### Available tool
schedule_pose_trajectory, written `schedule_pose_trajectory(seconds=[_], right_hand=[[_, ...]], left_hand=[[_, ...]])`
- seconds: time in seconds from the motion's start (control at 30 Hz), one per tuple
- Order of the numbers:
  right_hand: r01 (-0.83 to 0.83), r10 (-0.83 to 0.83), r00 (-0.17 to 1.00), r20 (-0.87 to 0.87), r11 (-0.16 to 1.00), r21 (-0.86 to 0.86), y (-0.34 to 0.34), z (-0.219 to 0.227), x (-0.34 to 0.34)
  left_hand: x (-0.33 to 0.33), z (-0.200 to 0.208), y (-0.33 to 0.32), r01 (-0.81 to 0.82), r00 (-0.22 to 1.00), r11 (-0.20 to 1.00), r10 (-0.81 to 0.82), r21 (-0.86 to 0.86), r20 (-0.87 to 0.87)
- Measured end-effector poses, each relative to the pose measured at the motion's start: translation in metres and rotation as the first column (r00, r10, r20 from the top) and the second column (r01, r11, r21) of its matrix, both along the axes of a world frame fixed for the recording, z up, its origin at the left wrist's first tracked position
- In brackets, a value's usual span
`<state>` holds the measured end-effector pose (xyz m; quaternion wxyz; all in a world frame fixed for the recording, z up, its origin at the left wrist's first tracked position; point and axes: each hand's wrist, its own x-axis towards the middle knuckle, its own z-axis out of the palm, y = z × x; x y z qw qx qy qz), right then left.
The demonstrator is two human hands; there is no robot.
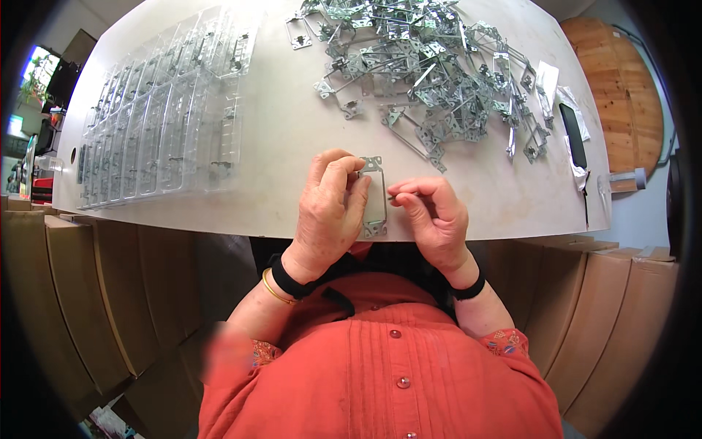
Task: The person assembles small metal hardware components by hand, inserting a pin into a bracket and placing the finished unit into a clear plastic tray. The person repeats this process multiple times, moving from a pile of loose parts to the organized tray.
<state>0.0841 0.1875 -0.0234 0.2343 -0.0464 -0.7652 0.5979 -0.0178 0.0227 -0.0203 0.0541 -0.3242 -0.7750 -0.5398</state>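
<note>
Near the table's front edge, my left hand is closed on a rectangular metal bracket frame, its thumb and fingers on the frame's left side. The frame has holed plates at its far and near ends, joined by thin rods. Just right of it, my right hand is closed in a pinch, thumb against index finger, close to the right rod. A small dark tip pokes out of that pinch; its kind is too small to make out.
A big heap of similar metal brackets covers the far middle and right of the white table. Clear plastic trays with metal parts lie at the left. A black phone-shaped object lies at the right edge. Cardboard boxes stand below.
</note>
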Motion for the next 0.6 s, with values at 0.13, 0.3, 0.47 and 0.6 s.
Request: schedule_pose_trajectory(seconds=[0.13,0.3,0.47,0.6], right_hand=[[0.166,-0.167,0.986,0.002,0.984,0.066,0.001,-0.003,-0.001],[0.157,-0.164,0.986,-0.016,0.905,0.395,0.0,0.007,-0.008],[0.168,-0.165,0.985,-0.043,0.902,0.397,0.0,0.007,-0.008],[0.168,-0.168,0.985,-0.036,0.902,0.398,0.0,0.006,-0.008]], left_hand=[[0.002,0.002,-0.001,0.001,0.998,0.999,-0.003,-0.033,-0.056],[0.008,0.006,-0.002,-0.026,0.988,0.991,0.005,-0.133,-0.157],[0.016,0.006,0.0,-0.114,0.965,0.974,0.061,-0.196,-0.256],[0.024,0.01,0.003,-0.127,0.966,0.963,0.066,-0.239,-0.249]])
